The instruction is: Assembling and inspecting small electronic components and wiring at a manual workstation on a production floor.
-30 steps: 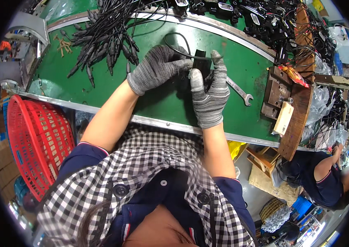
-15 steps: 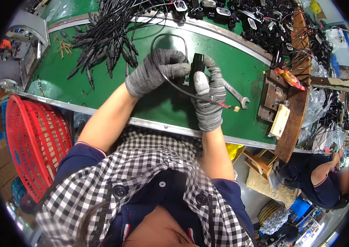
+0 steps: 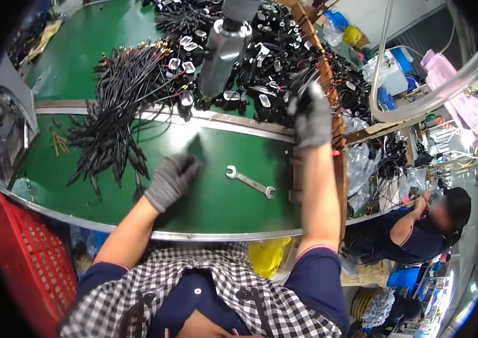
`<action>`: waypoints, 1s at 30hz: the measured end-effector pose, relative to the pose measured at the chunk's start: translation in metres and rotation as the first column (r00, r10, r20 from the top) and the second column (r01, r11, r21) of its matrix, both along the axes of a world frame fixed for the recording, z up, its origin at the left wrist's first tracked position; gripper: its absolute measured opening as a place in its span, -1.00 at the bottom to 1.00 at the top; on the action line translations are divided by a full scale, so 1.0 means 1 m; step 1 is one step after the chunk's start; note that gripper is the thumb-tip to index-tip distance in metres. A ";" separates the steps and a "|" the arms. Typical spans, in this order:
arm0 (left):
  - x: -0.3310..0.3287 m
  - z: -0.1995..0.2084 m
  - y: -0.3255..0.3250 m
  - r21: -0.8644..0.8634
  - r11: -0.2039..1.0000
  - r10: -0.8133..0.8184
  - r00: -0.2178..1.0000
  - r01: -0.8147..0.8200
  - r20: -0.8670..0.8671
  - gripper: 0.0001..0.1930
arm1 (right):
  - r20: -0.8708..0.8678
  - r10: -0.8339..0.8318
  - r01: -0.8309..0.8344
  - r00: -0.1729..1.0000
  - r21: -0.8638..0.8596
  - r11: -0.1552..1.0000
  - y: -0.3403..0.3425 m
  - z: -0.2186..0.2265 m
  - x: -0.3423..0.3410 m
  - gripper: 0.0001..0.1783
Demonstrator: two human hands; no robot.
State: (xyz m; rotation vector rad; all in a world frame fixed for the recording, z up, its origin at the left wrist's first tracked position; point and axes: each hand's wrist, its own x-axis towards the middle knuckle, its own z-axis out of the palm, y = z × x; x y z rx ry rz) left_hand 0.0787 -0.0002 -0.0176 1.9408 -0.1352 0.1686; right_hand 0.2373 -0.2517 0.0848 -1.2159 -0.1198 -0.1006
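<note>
My left hand (image 3: 174, 179), in a grey knit glove, is held over the green bench top (image 3: 211, 211) with its fingers curled in. Nothing shows sticking out of it. To its right lies a double open-ended wrench (image 3: 250, 182). My right hand (image 3: 313, 121), also gloved, reaches far forward to the right end of a heap of black parts with clear lenses (image 3: 264, 100). Motion smears its fingers, and dark parts beside them blend with the glove, so I cannot make out whether it holds one.
Black cables with plugs (image 3: 116, 112) lie bundled at the left, near small tan pieces (image 3: 60, 143). A grey cylindrical fixture (image 3: 220, 62) hangs above the heap. A wooden board (image 3: 319, 39) edges the right side. A red basket (image 3: 30, 253) stands lower left; another person (image 3: 414, 234) works at right.
The black part and its cable are no longer seen between my hands. My right hand has gone forward and right to the heap; my left has drawn away leftward. The view has shifted.
</note>
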 end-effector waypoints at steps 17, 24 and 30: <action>0.006 0.009 -0.007 0.268 0.954 -0.169 0.979 0.133 0.113 -0.89 | -0.325 -0.003 0.047 0.946 0.126 0.991 -0.058 0.001 0.105 -0.76; 0.002 0.003 -0.007 0.319 0.935 -0.231 0.946 0.152 0.229 -0.91 | -0.097 -0.270 0.285 0.958 0.441 0.851 -0.147 0.043 0.147 -0.70; -0.001 0.001 -0.001 0.352 0.933 -0.180 0.945 0.076 0.274 -0.92 | -0.525 0.329 -0.602 0.785 -0.517 0.609 0.028 -0.011 0.051 -0.61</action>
